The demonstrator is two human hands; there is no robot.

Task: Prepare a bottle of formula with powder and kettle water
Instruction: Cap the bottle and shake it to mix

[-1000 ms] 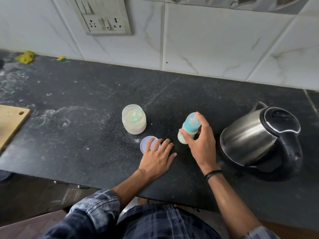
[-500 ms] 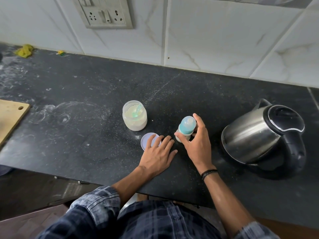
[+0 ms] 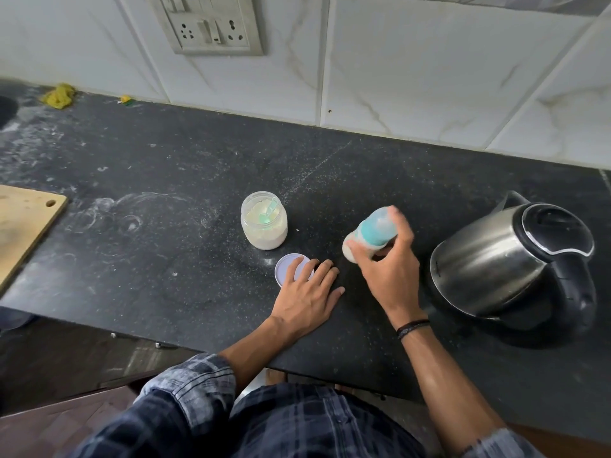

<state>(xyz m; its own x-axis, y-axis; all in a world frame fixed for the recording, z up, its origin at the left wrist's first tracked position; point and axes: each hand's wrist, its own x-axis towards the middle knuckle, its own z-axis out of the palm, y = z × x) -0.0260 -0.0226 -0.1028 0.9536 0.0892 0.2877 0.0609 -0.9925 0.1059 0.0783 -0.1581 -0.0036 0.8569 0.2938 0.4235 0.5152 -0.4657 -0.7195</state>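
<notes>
Dark speckled stone desk (image 3: pixel 165 259) runs along a wall of white marbled tiles (image 3: pixel 429 77), with a grey socket panel (image 3: pixel 211 28) set into the wall above. White powdery smears dust the desk, mostly toward the left.

Near the middle stands an open clear powder jar (image 3: pixel 264 226), about half full of pale powder, with a green scoop (image 3: pixel 269 209) resting inside. Its round pale lid (image 3: pixel 287 266) lies flat on the desk just in front of it.

The left hand (image 3: pixel 307 292) lies palm down on the desk with fingers straight, its fingertips resting on the lid's edge, probably to steady the body. It holds nothing.

The right hand (image 3: pixel 386 276) has its fingers and thumb curled round a baby bottle (image 3: pixel 370 233) with a teal cap. The bottle is tilted, its top leaning up and to the right, between the jar and the kettle. Bottle and fingers are blurred, and the visible base looks milky, which suggests the capped bottle is being shaken to mix the formula. Whether it is lifted clear of the desk is hard to tell. A dark wristband (image 3: pixel 413 325) circles that wrist.

A steel electric kettle (image 3: pixel 496 262) with a black lid and handle stands to the right, lid closed, near the bottle but apart from it.

At the left edge lies a wooden cutting board (image 3: pixel 23 223). A yellow cloth (image 3: pixel 58 95) sits at the back left by the wall.
</notes>
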